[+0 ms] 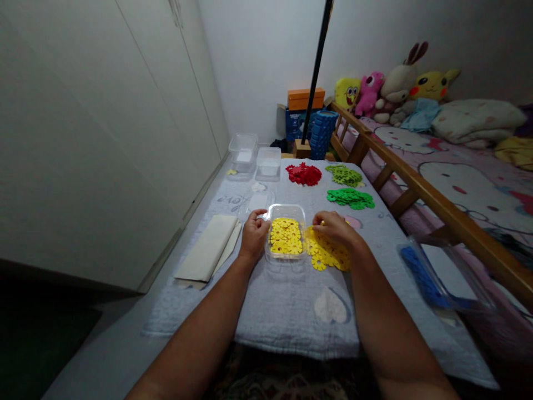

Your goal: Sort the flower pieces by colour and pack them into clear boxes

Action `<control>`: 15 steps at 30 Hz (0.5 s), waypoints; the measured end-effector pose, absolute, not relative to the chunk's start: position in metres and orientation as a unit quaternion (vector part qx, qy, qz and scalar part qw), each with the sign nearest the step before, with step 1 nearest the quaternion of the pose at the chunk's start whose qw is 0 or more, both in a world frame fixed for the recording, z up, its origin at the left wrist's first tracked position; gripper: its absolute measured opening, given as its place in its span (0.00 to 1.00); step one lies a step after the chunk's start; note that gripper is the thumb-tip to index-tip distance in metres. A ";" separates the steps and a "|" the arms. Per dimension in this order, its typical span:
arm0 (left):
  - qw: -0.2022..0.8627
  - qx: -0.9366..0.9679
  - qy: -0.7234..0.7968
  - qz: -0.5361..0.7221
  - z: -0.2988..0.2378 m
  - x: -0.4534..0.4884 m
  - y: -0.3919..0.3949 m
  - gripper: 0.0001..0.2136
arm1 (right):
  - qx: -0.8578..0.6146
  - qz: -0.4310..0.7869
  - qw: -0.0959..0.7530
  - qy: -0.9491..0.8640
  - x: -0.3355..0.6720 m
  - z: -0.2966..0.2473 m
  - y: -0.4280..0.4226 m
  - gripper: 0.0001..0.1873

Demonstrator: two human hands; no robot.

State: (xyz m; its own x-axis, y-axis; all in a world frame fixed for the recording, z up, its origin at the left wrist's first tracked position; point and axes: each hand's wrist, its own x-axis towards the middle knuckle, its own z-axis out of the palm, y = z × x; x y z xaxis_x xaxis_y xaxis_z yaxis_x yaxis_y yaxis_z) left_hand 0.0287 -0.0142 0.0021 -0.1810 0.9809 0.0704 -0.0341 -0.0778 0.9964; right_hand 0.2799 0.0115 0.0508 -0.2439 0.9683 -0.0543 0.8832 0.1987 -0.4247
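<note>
A clear plastic box (pixel 286 210) partly filled with yellow flower-shaped pieces (pixel 285 236) sits on a pale quilt. My left hand (pixel 253 234) grips the box's left rim, fingers curled. Resting on a loose pile of yellow pieces (pixel 328 256) just right of the box, my right hand (pixel 333 226) has its fingers pinched on some of them.
Farther back lie a red pile (pixel 303 174), a light green pile (pixel 345 175) and a dark green pile (pixel 350 198). Two clear boxes (pixel 255 155) stand at the back left, folded cloth (pixel 210 247) at left, a box of blue pieces (pixel 428 280) at right. A wooden bed rail (pixel 437 208) runs along the right.
</note>
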 end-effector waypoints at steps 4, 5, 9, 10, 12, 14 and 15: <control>0.457 0.453 0.506 0.574 0.004 0.030 -0.015 0.20 | -0.600 0.227 0.225 -0.733 0.286 0.052 0.018 0.02; 0.458 0.452 0.507 0.573 0.004 0.030 -0.016 0.20 | -0.598 0.220 0.264 -0.724 0.285 0.054 0.018 0.02; 0.462 0.451 0.510 0.569 0.006 0.030 -0.017 0.20 | -0.529 0.207 0.344 -0.748 0.264 0.066 0.005 0.02; 0.463 0.451 0.510 0.568 0.006 0.030 -0.017 0.20 | -0.504 0.210 0.329 -0.770 0.256 0.070 0.000 0.02; 0.464 0.449 0.509 0.569 0.005 0.029 -0.016 0.20 | -0.463 0.216 0.268 -0.817 0.238 0.074 -0.010 0.03; 0.465 0.448 0.506 0.572 0.003 0.029 -0.015 0.20 | -0.443 0.212 0.200 -0.848 0.221 0.076 -0.018 0.04; 0.465 0.449 0.504 0.573 0.002 0.029 -0.015 0.20 | -0.440 0.207 0.172 -0.857 0.214 0.077 -0.021 0.05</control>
State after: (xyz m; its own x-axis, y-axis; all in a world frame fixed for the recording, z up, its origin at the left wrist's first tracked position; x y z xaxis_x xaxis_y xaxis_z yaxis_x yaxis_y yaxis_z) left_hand 0.0289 -0.0148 0.0022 -0.1646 0.9853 0.0465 -0.0802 -0.0604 0.9949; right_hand 0.2140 -0.0212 0.0768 -0.5534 0.8253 0.1121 0.6832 0.5268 -0.5057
